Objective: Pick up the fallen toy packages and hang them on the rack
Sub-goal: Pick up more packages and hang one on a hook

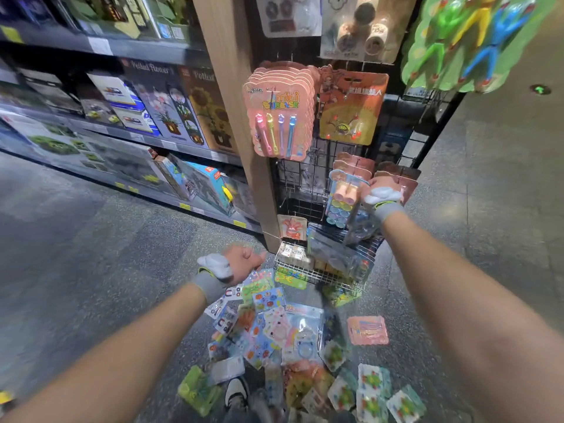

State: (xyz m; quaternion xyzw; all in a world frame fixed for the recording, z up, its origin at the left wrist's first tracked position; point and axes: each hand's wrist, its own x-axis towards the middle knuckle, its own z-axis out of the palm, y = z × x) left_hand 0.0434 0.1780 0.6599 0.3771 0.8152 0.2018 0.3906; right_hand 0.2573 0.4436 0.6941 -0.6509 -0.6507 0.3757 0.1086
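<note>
At the lower centre of the frame, a big heap of packages (pixel 274 331) is seen on the floor, and one pink package (pixel 367 330) lies apart at its right, so most of the work is judged to be left. Only one clear package (pixel 358 227) is lifted: it is gripped at its top by the right hand (pixel 385 190), which is raised at the right middle, close before the rack (pixel 305 190), and the package is not yet hung. The left hand (pixel 244 261) is held low above the heap, with loosely curled fingers and nothing seen in it. Room is limited: a wire basket (pixel 320 270) stands out at the rack's foot, a wooden post (pixel 241 117) borders the rack on the left, and a shoe (pixel 236 392) is placed among the packages. Open floor is found at far left and far right.
</note>
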